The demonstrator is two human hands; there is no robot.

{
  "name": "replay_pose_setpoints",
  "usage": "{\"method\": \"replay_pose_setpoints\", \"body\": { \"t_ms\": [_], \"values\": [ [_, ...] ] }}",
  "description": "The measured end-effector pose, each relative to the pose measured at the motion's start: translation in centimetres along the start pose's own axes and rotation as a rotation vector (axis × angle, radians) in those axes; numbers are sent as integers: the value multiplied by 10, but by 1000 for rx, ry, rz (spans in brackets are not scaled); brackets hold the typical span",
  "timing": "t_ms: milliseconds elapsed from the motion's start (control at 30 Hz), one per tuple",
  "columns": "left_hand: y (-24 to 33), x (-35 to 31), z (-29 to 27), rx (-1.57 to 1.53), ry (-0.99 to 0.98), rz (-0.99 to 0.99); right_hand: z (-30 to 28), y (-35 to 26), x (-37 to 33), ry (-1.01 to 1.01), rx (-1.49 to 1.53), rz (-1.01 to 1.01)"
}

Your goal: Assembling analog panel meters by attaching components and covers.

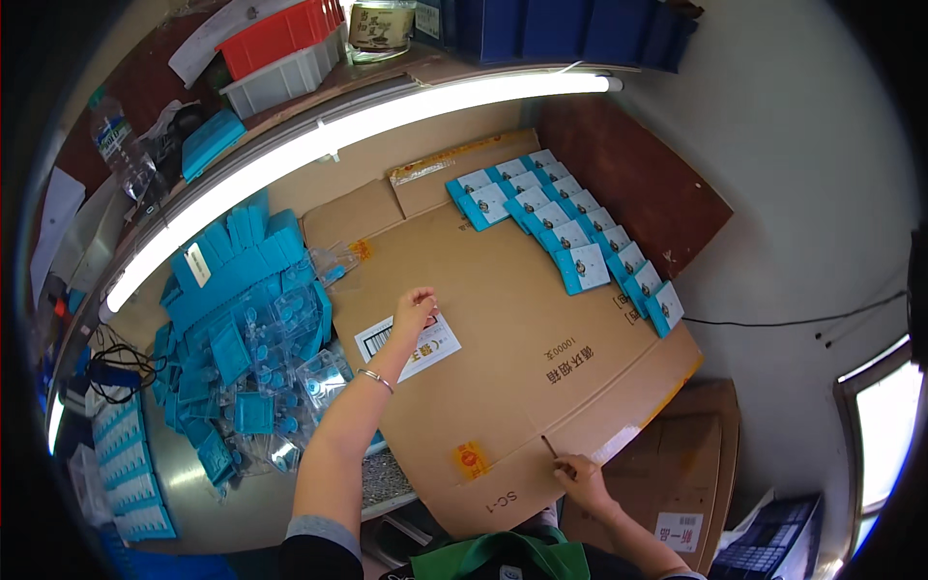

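My left hand is over the cardboard, at the upper edge of a white label with a barcode. Its fingers are curled together, and whatever they may hold is hidden. Close to the front edge of the big cardboard sheet, my right hand pinches what looks like a thin dark stick, which points away from me. To the far right on the cardboard lie overlapping rows of teal packs with white printed faces.
At left is a heap of teal trays and clear plastic pieces. A lit tube lamp spans the back below a shelf with red and blue bins. Cardboard boxes stand at lower right, beside the wall.
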State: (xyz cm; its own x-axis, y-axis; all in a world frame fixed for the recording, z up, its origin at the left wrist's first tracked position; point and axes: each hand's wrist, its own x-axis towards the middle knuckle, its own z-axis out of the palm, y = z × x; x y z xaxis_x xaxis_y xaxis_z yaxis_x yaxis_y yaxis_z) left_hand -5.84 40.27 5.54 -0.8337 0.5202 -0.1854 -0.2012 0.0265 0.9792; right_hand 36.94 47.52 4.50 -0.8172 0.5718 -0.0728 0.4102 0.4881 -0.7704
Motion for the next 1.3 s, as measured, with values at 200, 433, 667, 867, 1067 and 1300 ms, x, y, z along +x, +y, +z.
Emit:
{"method": "replay_pose_setpoints", "body": {
  "t_ms": [200,433,667,867,1067,1300],
  "values": [
    [-2,53,23,97,159,10,-29,16,28,-285,123,-138],
    [14,110,86,27,328,62,-86,55,39,-337,145,-110],
    [-18,229,71,283,412,206,-80,64,60,-352,151,10],
    [-18,278,153,22,378,271,-91,72,66,-387,135,146],
    [0,291,100,4,406,75,-80,64,74,-442,127,105],
    [-5,214,82,-403,379,193,-82,63,75,-433,72,26]
  ]
}}
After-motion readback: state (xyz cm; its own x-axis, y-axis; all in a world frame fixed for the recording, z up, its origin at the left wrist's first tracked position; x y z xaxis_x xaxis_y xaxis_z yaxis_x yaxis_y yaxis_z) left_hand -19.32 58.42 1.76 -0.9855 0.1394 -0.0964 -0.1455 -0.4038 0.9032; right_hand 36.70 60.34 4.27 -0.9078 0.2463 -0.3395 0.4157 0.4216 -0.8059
